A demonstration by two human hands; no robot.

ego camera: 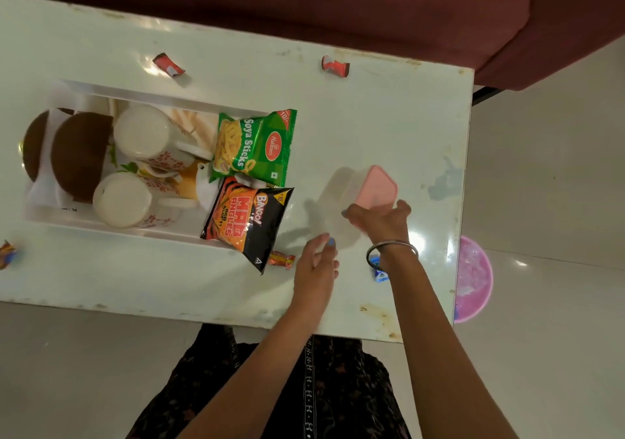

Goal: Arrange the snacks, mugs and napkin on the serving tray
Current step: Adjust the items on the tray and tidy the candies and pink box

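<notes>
Tray [162,95]: white, on the left part of the counter [389,107]; holds two mugs [142,134], brown bowls [79,156], the green soya-sticks packet [257,147]; black-and-orange chips packet [247,222] overhangs the near right corner.
Box [358,198]: clear plastic with pink lid [377,186], right of the tray, tilted, lid end raised and turned away to the right; blurred.
Key relation: box directly ahead of both hands; long axis running from near-left to far-right; right hand nearer, in contact.
Right hand [380,220]: fingers curled on the box's near right end, under the lid; bangle on wrist.
Left hand [318,262]: spread, loose, just short of the box's near left end, holding nothing.
Loose sweets: small orange wrapper [282,260] beside the chips, blue one [378,269] by the right wrist, red ones [334,66] at the far edge.
Likely next: box goes leftward to the tray; little free room there.
</notes>
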